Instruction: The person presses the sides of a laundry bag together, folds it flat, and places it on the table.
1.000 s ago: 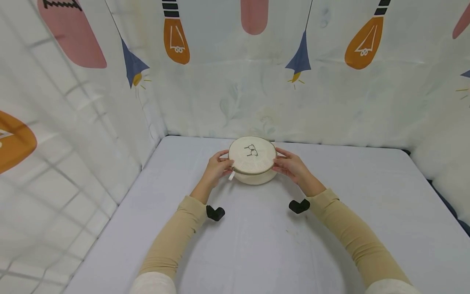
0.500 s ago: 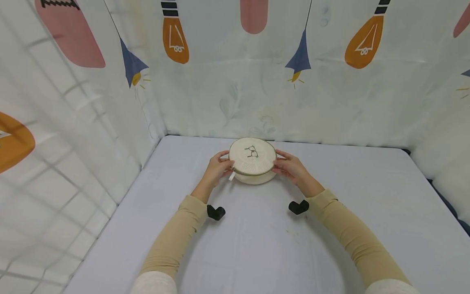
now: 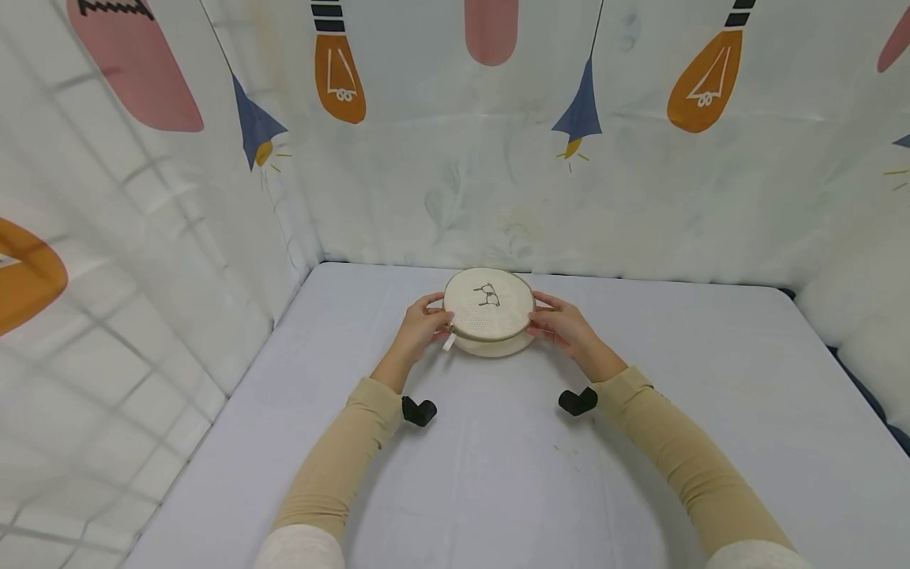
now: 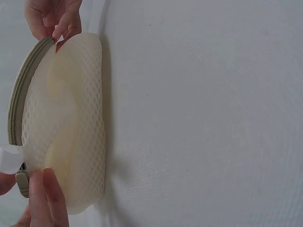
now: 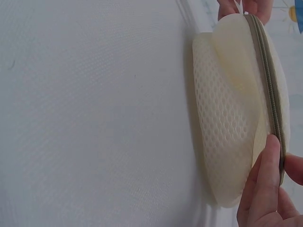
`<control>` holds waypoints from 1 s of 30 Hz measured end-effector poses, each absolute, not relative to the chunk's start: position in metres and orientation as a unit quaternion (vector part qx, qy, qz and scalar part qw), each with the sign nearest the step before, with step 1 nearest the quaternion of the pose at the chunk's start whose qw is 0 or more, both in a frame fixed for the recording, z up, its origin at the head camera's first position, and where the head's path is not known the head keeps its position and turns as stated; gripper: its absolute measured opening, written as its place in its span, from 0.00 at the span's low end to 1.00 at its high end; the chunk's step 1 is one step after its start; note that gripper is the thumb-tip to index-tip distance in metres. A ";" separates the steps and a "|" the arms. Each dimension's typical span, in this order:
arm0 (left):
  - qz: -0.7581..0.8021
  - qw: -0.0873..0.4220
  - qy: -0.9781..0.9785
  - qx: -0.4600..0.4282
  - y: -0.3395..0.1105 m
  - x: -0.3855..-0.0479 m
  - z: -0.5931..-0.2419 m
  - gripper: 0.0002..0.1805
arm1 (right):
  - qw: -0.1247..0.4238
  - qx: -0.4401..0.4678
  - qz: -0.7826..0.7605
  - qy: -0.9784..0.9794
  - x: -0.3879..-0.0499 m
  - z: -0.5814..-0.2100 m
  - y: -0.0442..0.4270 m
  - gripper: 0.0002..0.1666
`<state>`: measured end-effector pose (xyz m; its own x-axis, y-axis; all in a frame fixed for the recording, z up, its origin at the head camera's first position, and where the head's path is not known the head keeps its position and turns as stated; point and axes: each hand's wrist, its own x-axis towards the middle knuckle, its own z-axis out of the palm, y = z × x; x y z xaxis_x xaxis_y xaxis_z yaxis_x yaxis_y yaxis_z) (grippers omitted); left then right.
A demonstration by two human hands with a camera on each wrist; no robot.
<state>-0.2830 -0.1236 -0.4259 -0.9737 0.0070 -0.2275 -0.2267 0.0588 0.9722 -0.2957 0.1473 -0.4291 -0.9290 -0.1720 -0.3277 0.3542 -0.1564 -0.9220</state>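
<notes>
Round zippered mesh pouch (image 3: 492, 316) between both hands (image 3: 421, 324) (image 3: 566, 325)

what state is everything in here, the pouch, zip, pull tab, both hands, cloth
Round pouch: upright, top facing up, mesh side creased
Zip: closed along the stretches that show
White pull tab: dangling at the pouch's front left
Left hand: pinching the pouch's left edge
Right hand: pinching its right edge
White cloth: spread flat, faintly creased
</notes>
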 end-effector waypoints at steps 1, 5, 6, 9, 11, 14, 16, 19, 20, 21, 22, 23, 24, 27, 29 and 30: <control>0.681 0.086 0.723 -0.076 -0.124 -0.283 -0.426 0.31 | 0.174 0.073 -0.756 0.627 -0.296 -0.430 0.147 0.39; 0.679 0.086 0.725 -0.079 -0.124 -0.284 -0.428 0.31 | 0.172 0.071 -0.750 0.634 -0.297 -0.434 0.147 0.39; 0.678 0.086 0.725 -0.081 -0.123 -0.284 -0.428 0.31 | 0.171 0.070 -0.748 0.637 -0.297 -0.435 0.146 0.39; 0.675 0.087 0.727 -0.086 -0.123 -0.283 -0.429 0.31 | 0.170 0.064 -0.738 0.650 -0.297 -0.436 0.146 0.39; 0.672 0.088 0.730 -0.088 -0.122 -0.283 -0.429 0.31 | 0.171 0.057 -0.729 0.660 -0.296 -0.436 0.146 0.40; 0.668 0.089 0.733 -0.088 -0.122 -0.282 -0.429 0.31 | 0.176 0.052 -0.717 0.673 -0.295 -0.435 0.146 0.40; 0.668 0.090 0.733 -0.087 -0.122 -0.282 -0.429 0.31 | 0.180 0.046 -0.711 0.678 -0.296 -0.435 0.147 0.40; 0.672 0.091 0.730 -0.087 -0.124 -0.282 -0.430 0.31 | 0.185 0.041 -0.707 0.681 -0.298 -0.435 0.148 0.40; 0.673 0.091 0.728 -0.087 -0.124 -0.282 -0.429 0.31 | 0.186 0.039 -0.707 0.681 -0.299 -0.435 0.149 0.40; 0.675 0.092 0.727 -0.087 -0.125 -0.283 -0.429 0.32 | 0.187 0.036 -0.706 0.682 -0.300 -0.434 0.150 0.40; 0.676 0.093 0.725 -0.087 -0.125 -0.282 -0.429 0.32 | 0.188 0.034 -0.705 0.684 -0.300 -0.434 0.150 0.40; 0.677 0.092 0.725 -0.088 -0.125 -0.283 -0.429 0.32 | 0.188 0.031 -0.702 0.686 -0.301 -0.433 0.151 0.40; 0.676 0.091 0.726 -0.087 -0.125 -0.283 -0.428 0.32 | 0.188 0.029 -0.699 0.690 -0.301 -0.432 0.151 0.40; 0.667 0.081 0.736 -0.085 -0.125 -0.283 -0.427 0.31 | 0.182 0.015 -0.679 0.711 -0.302 -0.428 0.153 0.40; 0.658 0.070 0.745 -0.085 -0.126 -0.284 -0.427 0.29 | 0.175 0.010 -0.662 0.729 -0.303 -0.426 0.153 0.39; 0.654 0.065 0.749 -0.085 -0.126 -0.285 -0.426 0.28 | 0.171 0.009 -0.653 0.738 -0.304 -0.425 0.153 0.39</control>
